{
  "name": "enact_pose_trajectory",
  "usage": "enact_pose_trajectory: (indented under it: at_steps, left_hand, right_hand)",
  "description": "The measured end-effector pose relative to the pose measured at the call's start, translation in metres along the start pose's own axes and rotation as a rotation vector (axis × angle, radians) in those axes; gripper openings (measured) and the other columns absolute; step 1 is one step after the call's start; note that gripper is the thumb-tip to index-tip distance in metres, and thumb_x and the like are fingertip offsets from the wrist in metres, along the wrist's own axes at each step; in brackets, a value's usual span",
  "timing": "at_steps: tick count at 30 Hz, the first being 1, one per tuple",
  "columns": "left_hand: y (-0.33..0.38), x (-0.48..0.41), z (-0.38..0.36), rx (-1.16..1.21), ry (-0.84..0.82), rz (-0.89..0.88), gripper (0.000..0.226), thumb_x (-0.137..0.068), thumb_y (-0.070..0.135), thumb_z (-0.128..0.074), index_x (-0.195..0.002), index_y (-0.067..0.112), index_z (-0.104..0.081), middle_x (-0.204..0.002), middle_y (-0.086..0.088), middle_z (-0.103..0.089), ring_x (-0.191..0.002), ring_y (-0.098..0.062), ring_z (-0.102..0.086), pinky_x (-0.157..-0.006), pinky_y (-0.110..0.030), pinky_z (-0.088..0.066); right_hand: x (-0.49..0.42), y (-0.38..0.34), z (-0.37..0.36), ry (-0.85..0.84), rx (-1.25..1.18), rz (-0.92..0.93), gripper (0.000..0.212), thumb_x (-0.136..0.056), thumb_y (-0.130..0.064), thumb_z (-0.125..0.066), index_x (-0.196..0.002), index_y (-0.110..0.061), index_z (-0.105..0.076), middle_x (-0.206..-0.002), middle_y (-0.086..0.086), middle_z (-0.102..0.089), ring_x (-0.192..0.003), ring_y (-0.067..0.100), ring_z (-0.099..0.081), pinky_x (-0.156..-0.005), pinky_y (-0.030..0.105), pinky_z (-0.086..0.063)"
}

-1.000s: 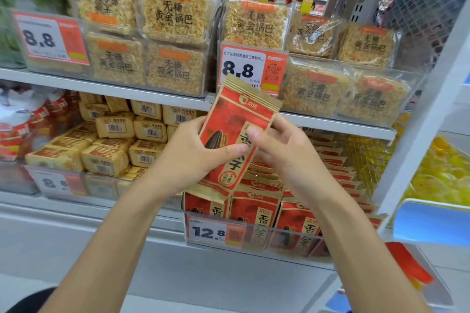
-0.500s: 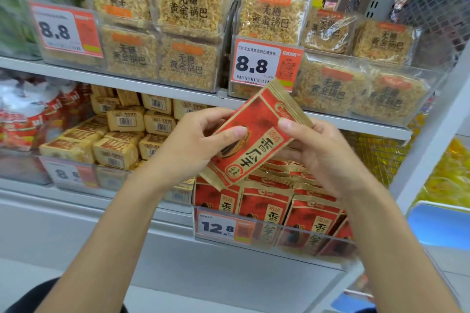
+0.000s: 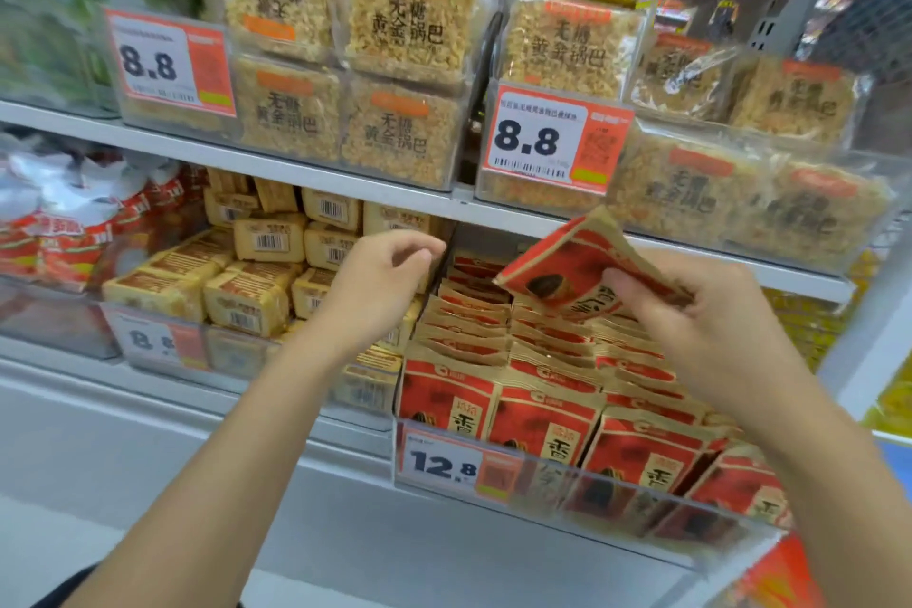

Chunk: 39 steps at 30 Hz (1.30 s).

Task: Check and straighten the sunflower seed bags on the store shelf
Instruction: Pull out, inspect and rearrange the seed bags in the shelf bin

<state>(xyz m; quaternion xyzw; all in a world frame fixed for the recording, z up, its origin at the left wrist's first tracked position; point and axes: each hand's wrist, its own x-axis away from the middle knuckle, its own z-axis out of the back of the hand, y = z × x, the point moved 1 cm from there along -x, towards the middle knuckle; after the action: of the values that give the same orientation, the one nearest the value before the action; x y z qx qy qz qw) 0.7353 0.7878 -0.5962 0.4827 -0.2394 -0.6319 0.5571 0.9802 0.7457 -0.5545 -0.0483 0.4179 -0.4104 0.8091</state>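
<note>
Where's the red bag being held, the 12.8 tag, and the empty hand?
held bag (image 3: 567, 259): head view, red front face.
12.8 tag (image 3: 444, 463): head view, on the digits.
left hand (image 3: 382, 279): head view, back of the hand.

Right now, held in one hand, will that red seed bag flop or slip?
Probably fairly stiff: the sunflower seed bag juts out flat beyond the right hand without drooping. Likely light: fingers alone pinch one end. Kraft-paper edges suggest decent grip.

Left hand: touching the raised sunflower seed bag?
Apart. The head view shows a clear gap between the left hand and the raised sunflower seed bag; only the right hand grips it.
</note>
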Motion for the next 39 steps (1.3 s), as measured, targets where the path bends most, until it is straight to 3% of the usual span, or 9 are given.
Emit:
enact_pose_trajectory:
  at_steps: [2,4,6,10,12,20,28,34,39]
  left_hand:
    - [-0.015,-0.011,-0.011,-0.039,-0.097,0.035,0.031,-0.104,0.014,-0.043,-0.126,0.018,-0.064,-0.128,0.006,-0.062,-0.115,-0.003,-0.051,-0.093,-0.018,-0.035]
    - [-0.023,-0.022,-0.021,-0.085,-0.188,0.047,0.035,-0.105,0.013,-0.040,-0.133,0.016,-0.060,-0.135,0.004,-0.058,-0.126,-0.008,-0.048,-0.102,-0.022,-0.035]
    - [-0.026,-0.033,-0.030,-0.121,-0.256,0.048,0.037,-0.105,0.012,-0.038,-0.137,0.016,-0.056,-0.140,-0.001,-0.055,-0.134,-0.018,-0.047,-0.109,-0.029,-0.037]
    - [-0.024,-0.053,-0.046,-0.177,-0.383,0.038,0.041,-0.107,0.014,-0.034,-0.147,0.015,-0.043,-0.135,-0.003,-0.054,-0.112,-0.026,-0.061,-0.092,-0.020,-0.049]
    - [-0.028,-0.064,-0.056,-0.224,-0.431,0.022,0.046,-0.107,0.017,-0.036,-0.152,0.017,-0.033,-0.154,-0.003,-0.040,-0.136,-0.022,-0.045,-0.111,-0.024,-0.036]
    - [-0.037,-0.081,-0.075,-0.455,-0.538,0.068,0.059,-0.105,0.027,-0.028,-0.158,0.021,-0.002,-0.166,0.000,0.008,-0.153,-0.021,0.005,-0.123,-0.048,-0.006]
    - [-0.031,-0.065,-0.064,-0.546,-0.529,0.089,0.052,-0.103,0.027,-0.028,-0.154,0.016,-0.029,-0.156,-0.012,-0.034,-0.139,-0.032,-0.035,-0.116,-0.049,-0.027]
    - [-0.036,-0.061,-0.061,-0.526,-0.563,0.084,0.050,-0.102,0.030,-0.024,-0.147,0.013,-0.040,-0.156,-0.011,-0.034,-0.140,-0.030,-0.033,-0.115,-0.048,-0.028]
    - [-0.039,-0.061,-0.061,-0.513,-0.588,0.050,0.053,-0.104,0.027,-0.021,-0.155,0.014,-0.024,-0.165,-0.004,-0.013,-0.152,-0.020,-0.006,-0.123,-0.042,-0.010]
  right_hand:
    - [0.005,0.011,-0.011,0.014,0.100,0.046,0.033,-0.093,-0.014,-0.061,-0.118,-0.034,-0.068,-0.103,-0.033,-0.067,-0.096,-0.013,-0.062,-0.084,0.012,-0.049]
    - [0.012,0.025,-0.022,0.040,0.184,0.070,0.044,-0.090,-0.007,-0.064,-0.130,-0.024,-0.061,-0.127,-0.016,-0.063,-0.121,0.002,-0.058,-0.103,0.029,-0.047]
    - [0.017,0.038,-0.027,0.011,0.243,0.047,0.060,-0.084,0.007,-0.068,-0.134,-0.024,-0.056,-0.132,-0.013,-0.059,-0.127,0.006,-0.054,-0.106,0.033,-0.043]
    - [0.017,0.038,-0.025,-0.148,0.310,-0.096,0.077,-0.079,0.012,-0.063,-0.138,-0.036,-0.050,-0.143,-0.019,-0.046,-0.138,-0.001,-0.037,-0.117,0.027,-0.027]
    - [0.013,0.035,-0.023,-0.252,0.419,-0.142,0.077,-0.084,0.007,-0.057,-0.144,-0.038,-0.042,-0.150,-0.021,-0.036,-0.143,0.000,-0.026,-0.121,0.031,-0.020]
    - [0.012,0.045,-0.027,-0.097,0.372,-0.076,0.076,-0.085,0.018,-0.051,-0.144,-0.029,-0.046,-0.146,-0.009,-0.048,-0.139,0.009,-0.039,-0.117,0.029,-0.028]
    - [-0.014,0.059,-0.051,-0.384,0.366,0.011,0.086,-0.094,0.012,-0.038,-0.141,-0.054,-0.009,-0.151,-0.027,-0.008,-0.144,-0.003,-0.003,-0.108,0.001,0.008]
    - [-0.048,0.073,-0.075,-0.445,0.299,-0.012,0.056,-0.102,-0.006,-0.035,-0.149,-0.036,-0.029,-0.117,-0.001,-0.056,-0.107,0.017,-0.053,-0.096,0.026,-0.039]
    - [-0.069,0.072,-0.086,-0.404,0.198,-0.140,0.038,-0.106,-0.017,-0.035,-0.143,-0.020,-0.040,-0.125,-0.010,-0.051,-0.118,0.008,-0.048,-0.098,0.016,-0.032]
